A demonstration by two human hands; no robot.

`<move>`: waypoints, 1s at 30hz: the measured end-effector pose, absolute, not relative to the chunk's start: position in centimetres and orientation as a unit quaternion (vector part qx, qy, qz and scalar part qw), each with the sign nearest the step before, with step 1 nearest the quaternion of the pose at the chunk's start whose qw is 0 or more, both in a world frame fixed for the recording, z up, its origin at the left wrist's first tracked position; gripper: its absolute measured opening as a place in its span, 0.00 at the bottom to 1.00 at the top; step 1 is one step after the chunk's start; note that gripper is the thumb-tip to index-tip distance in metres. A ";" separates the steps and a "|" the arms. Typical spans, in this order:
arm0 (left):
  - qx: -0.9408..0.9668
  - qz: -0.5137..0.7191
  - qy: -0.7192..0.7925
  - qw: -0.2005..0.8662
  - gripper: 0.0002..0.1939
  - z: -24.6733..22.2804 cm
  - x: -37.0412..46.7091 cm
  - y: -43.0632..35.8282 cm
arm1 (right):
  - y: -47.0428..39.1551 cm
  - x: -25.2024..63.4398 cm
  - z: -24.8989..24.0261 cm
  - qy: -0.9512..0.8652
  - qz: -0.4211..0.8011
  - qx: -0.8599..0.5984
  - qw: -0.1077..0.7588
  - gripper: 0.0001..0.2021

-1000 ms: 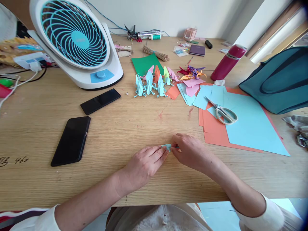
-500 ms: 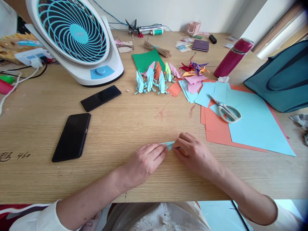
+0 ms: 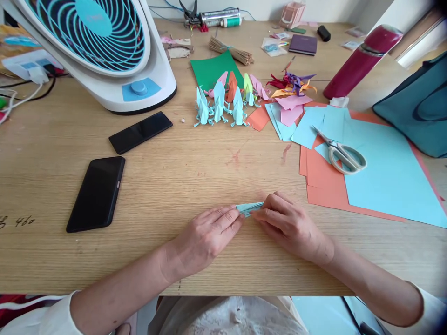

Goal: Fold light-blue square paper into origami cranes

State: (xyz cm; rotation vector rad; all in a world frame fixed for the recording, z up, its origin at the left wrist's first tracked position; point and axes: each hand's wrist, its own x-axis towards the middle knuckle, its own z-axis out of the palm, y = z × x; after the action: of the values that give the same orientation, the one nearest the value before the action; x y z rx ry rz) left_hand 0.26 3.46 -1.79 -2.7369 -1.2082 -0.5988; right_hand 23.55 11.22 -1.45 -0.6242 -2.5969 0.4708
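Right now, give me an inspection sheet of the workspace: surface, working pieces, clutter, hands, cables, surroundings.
Surface: wooden tabletop, with reddish stains and handwriting.
Working pieces: folded blue paper; paper figures standing behind; scissors lying on blue sheets and orange sheets.
Clutter: two phones at left, purple notebook at the back.
Left hand: fingers on the paper's left end.
Right hand: pinching the paper's right end.
Cables: several around the power strip, far left.
Surroundings: fan at left; flask and bag at right.
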 end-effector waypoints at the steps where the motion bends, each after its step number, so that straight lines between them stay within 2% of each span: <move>1: -0.895 -0.198 -0.396 0.045 0.14 -1.7 0.3 3.5 | 11.3 23.6 -1.4 -0.940 0.159 -0.212 0.214 0.13; 12: -0.893 -0.182 -0.409 0.036 0.12 -1.2 0.5 3.6 | 11.7 23.9 -0.9 -0.971 0.027 -0.117 0.206 0.12; 22: -0.897 -0.151 -0.412 0.046 0.18 -1.1 0.6 3.5 | 10.9 24.0 -0.6 -0.969 0.055 -0.120 0.211 0.10; 30: -0.896 -0.149 -0.417 0.042 0.16 -0.9 0.9 3.3 | 10.7 24.1 -0.6 -0.970 0.083 -0.103 0.206 0.12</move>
State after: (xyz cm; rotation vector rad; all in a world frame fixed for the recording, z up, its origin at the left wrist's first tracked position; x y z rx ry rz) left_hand 0.87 3.32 -0.89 -2.7407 -1.2768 -0.4567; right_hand 24.14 10.74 -0.56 -0.2878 -2.7022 0.2312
